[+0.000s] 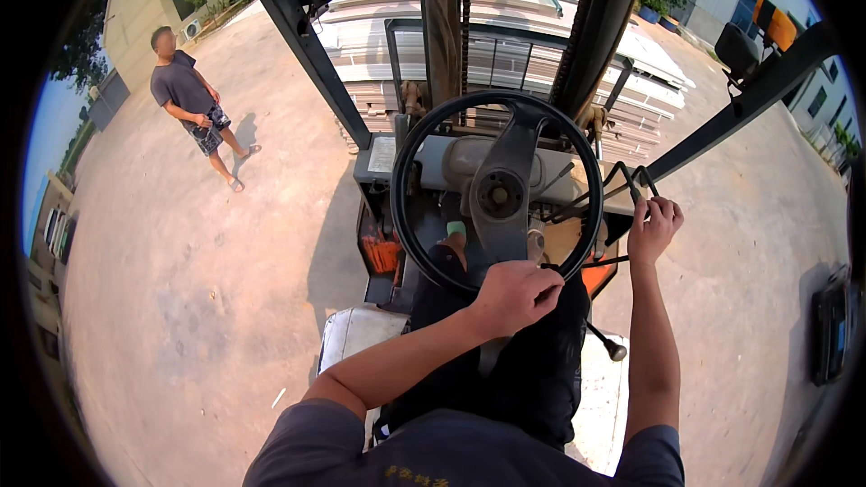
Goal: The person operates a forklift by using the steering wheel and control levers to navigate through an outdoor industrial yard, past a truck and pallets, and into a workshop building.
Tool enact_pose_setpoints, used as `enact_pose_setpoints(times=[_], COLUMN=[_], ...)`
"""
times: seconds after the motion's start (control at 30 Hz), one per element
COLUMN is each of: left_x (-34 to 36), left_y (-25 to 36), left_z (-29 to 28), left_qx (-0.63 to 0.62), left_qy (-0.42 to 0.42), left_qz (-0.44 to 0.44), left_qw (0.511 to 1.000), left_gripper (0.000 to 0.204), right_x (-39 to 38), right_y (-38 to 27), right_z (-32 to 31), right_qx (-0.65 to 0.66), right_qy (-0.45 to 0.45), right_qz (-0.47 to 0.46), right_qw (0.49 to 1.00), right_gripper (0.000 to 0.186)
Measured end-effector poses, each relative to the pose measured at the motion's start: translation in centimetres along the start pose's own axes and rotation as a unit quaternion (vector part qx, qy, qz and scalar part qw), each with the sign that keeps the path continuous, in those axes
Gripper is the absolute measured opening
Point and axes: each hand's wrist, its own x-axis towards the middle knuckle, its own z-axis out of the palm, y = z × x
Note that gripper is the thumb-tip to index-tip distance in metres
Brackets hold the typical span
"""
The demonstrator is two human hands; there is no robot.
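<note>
I sit in a forklift with a black steering wheel (398, 207) in front of me. My left hand (519, 298) is closed on the lower rim of the wheel, its fingers partly hidden. My right hand (656, 227) is raised to the right of the wheel, fingers curled on one of the black control levers (620, 171). Below, a knobbed lever (617, 351) stands beside my right thigh, and my foot shows under the wheel.
The forklift's mast (442, 27) rises ahead, with long stacked pale boards (658, 81) beyond it. A person (180, 90) stands on the concrete yard (180, 307) at left. Buildings (144, 9) line the yard; a dark vehicle (830, 325) is at far right.
</note>
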Motion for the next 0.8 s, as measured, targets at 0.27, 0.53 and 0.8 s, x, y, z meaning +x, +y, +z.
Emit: enact_pose_setpoints(times=[0.27,0.53,0.8], left_x=[22.4,18.3,16.4], left_y=[-8.0,-14.2,-14.3], left_z=[2.5,-9.7,-11.3], left_qx=[0.102,0.111,0.074], left_qy=[0.074,0.186,0.209], left_qz=[-0.080,-0.127,-0.120], left_qw=[0.989,0.968,0.968], left_gripper=[0.013,0.015,0.014], right_x=[-0.2,0.8,0.8], right_y=[-0.7,0.6,0.2], right_z=[-1.1,-0.6,0.4], right_qx=[0.019,0.015,0.017], right_qy=[-0.010,0.003,0.003], right_qz=[0.001,-0.012,-0.014], right_qw=[1.000,1.000,1.000], right_gripper=[0.023,0.022,0.024])
